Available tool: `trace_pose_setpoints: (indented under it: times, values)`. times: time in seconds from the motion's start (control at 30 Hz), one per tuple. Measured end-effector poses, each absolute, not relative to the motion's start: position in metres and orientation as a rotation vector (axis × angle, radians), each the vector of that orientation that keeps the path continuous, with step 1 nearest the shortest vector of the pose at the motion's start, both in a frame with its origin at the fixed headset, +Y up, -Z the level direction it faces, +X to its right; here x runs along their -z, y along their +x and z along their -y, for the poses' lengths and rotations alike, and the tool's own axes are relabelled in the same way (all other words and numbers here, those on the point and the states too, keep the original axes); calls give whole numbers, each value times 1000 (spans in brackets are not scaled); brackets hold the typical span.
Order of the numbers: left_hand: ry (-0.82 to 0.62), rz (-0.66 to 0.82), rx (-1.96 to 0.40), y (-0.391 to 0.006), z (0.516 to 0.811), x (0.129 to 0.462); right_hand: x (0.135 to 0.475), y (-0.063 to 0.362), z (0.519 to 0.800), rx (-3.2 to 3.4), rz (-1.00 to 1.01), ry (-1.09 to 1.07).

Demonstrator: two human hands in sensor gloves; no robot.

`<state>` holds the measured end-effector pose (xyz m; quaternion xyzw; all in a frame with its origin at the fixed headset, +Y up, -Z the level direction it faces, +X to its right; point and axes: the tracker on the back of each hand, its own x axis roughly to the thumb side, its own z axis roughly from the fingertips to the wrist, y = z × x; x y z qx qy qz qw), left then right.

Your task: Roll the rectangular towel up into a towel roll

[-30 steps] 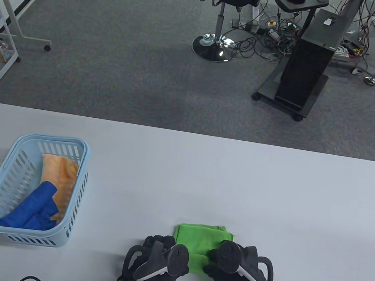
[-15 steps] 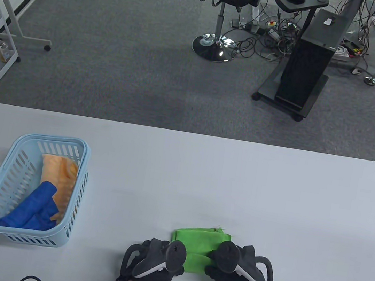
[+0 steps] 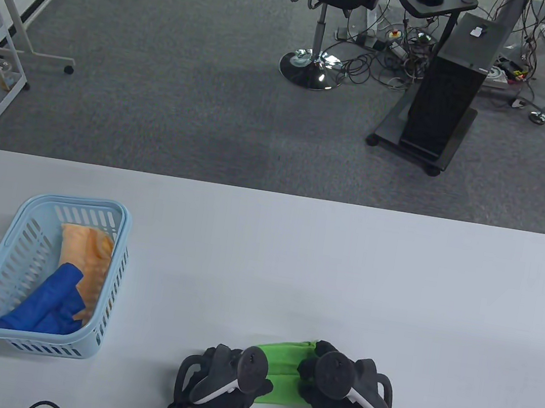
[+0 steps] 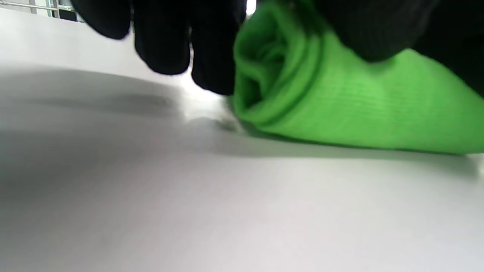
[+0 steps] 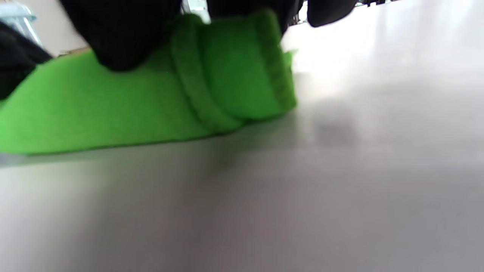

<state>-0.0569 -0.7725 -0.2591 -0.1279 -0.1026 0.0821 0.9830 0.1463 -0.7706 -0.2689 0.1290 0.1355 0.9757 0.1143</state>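
Note:
A green towel [image 3: 285, 364] lies near the table's front edge, rolled into a thick roll, with only a short band showing between my hands. My left hand [image 3: 230, 364] holds its left end; the left wrist view shows the spiral end of the green towel [image 4: 321, 102] with my fingers [image 4: 162, 37] behind it and my thumb on top. My right hand [image 3: 328, 376] grips the right end. In the right wrist view, that hand [image 5: 121, 34] curls over the green towel [image 5: 151, 102], which rests on the table.
A light blue basket [image 3: 76, 200] stands at the left of the white table [image 3: 343, 276], holding an orange towel [image 3: 89, 248] and a blue towel [image 3: 47, 306]. A black cable [image 3: 43, 405] lies at the front edge, left of my arms.
The flat part of the towel beyond my hands has shrunk as it wound into the roll. Its far edge came closer to me, and both hands closed in on the roll.

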Motion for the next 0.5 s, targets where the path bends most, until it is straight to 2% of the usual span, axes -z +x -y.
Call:
trace_pose_setpoints:
  times: [0.2, 0.4, 0.5]
  values:
    - [-190, 273, -182, -52, 771, 257, 268, 146, 767, -2914, -425, 348]
    - [-262, 322, -133, -48, 769, 255, 268, 145, 771, -2981, -488, 347]
    - [-298, 315, -37, -44, 772, 254, 268, 142, 771, -2957, -532, 349]
